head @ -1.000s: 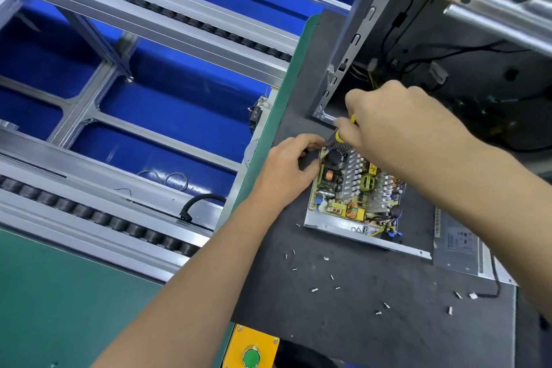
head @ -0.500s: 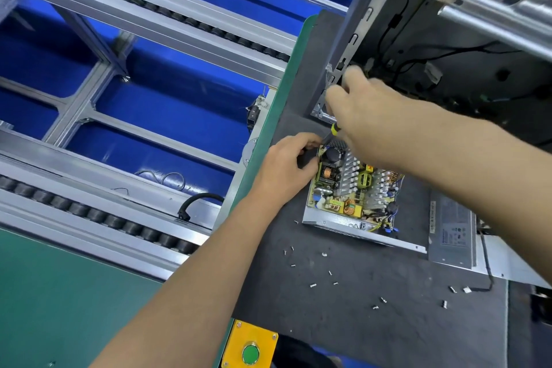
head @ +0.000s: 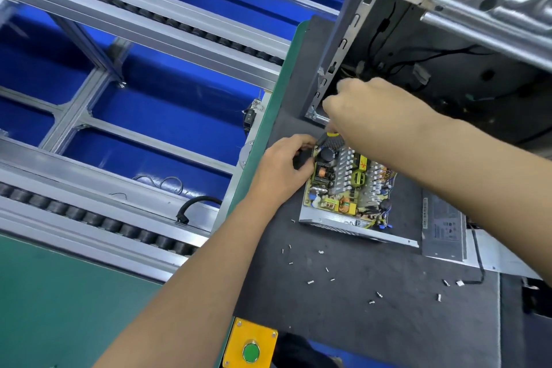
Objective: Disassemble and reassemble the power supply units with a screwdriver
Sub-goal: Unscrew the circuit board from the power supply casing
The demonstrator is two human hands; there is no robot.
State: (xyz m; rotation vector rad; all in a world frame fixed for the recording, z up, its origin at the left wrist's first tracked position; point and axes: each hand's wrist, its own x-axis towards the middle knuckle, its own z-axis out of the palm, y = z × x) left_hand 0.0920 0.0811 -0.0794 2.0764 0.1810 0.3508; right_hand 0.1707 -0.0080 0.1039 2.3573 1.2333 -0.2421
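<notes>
Hands [head: 370, 116] on power supply [head: 343, 188] (opened)

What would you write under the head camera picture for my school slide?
Left hand steadies an open power supply while the right hand works a screwdriver at its corner.

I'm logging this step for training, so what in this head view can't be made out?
- Screwdriver: handle hidden inside right hand; tip hidden at the unit's corner.
- Screw being worked: not visible, behind left hand.
- Second power supply: label too small, far part under the right forearm.
- Loose screws: type too small.
</notes>
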